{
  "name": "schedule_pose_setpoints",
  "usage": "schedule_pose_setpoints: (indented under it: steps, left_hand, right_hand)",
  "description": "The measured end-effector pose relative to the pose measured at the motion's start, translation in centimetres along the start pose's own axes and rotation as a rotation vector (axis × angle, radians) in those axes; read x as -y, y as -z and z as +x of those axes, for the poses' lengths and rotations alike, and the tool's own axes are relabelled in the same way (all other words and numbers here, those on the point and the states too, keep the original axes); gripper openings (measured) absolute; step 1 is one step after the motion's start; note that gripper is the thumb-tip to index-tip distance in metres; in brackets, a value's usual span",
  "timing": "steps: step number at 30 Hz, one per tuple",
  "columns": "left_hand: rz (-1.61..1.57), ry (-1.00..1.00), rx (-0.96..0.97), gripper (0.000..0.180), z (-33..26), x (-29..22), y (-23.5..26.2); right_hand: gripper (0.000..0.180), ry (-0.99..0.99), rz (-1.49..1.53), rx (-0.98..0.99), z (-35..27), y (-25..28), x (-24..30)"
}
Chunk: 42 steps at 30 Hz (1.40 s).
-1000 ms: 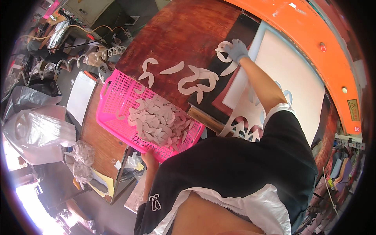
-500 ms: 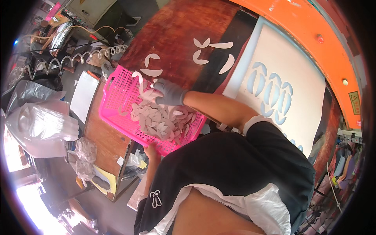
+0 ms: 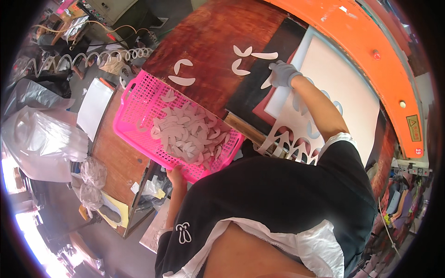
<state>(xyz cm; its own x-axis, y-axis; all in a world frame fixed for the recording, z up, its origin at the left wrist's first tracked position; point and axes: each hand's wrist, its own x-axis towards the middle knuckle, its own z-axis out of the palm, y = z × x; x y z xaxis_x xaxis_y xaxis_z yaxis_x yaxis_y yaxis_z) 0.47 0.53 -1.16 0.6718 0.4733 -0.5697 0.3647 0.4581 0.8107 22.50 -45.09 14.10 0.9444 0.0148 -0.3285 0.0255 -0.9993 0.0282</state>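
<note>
My left hand (image 3: 177,176) is closed round the near rim of a pink plastic basket (image 3: 132,123), which holds a heap of pale, crescent-shaped cut pieces (image 3: 185,132). My right hand (image 3: 283,75), in a grey glove, reaches over the dark strip by the pale sheet. Its fingers are apart, over a curved pale piece (image 3: 265,84) that is partly covered by the hand. Just beyond it lies a long pale piece (image 3: 264,55). More pieces rest on the red-brown board, among them a curved one (image 3: 240,68) and another (image 3: 181,81) beside the basket.
A pale sheet (image 3: 352,88) with bluish cut-out shapes covers the right side, its near part (image 3: 289,139) full of holes. Behind it runs an orange machine beam (image 3: 352,37). Clear plastic bags (image 3: 46,143) and a wooden table (image 3: 120,167) are at the left.
My right hand has moved from above the basket to the far right, over the curved piece. The pale pieces at its fingers are gone from it. My left hand stays on the rim.
</note>
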Motion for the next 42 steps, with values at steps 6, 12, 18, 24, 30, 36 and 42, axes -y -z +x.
schedule_pose_setpoints:
  steps: [6,12,18,24,30,36,42]
  left_hand:
    - [-0.007,0.007,0.031,0.036,-0.5,-0.4,-0.3]
    - [-0.015,-0.012,-0.050,0.035,-0.7,0.0,-0.7]
    - [-0.005,-0.009,-0.053,0.034,-0.8,0.1,-0.8]
    - [-0.039,-0.002,-0.030,0.035,-0.9,-0.1,-0.6]
    - [-0.020,-0.019,-0.039,0.036,-0.8,0.0,-0.6]
    - [0.011,0.000,-0.035,0.035,-0.8,0.0,-0.4]
    - [0.006,-0.002,-0.028,0.035,-0.9,-0.1,-0.5]
  right_hand:
    - [0.052,0.159,0.034,0.056,1.9,-0.5,-2.0]
    - [0.035,0.337,0.016,0.137,2.4,-0.6,-1.3]
    - [0.037,0.598,0.682,0.045,0.0,-2.3,10.7]
    - [0.049,0.549,0.439,-0.531,3.4,-2.5,10.5]
    - [0.047,-0.183,0.178,-0.352,7.7,-1.6,0.3]
    - [0.050,-0.026,0.241,-0.237,7.7,-2.4,5.2]
    - [0.026,0.476,0.150,-0.125,2.9,-1.9,15.8]
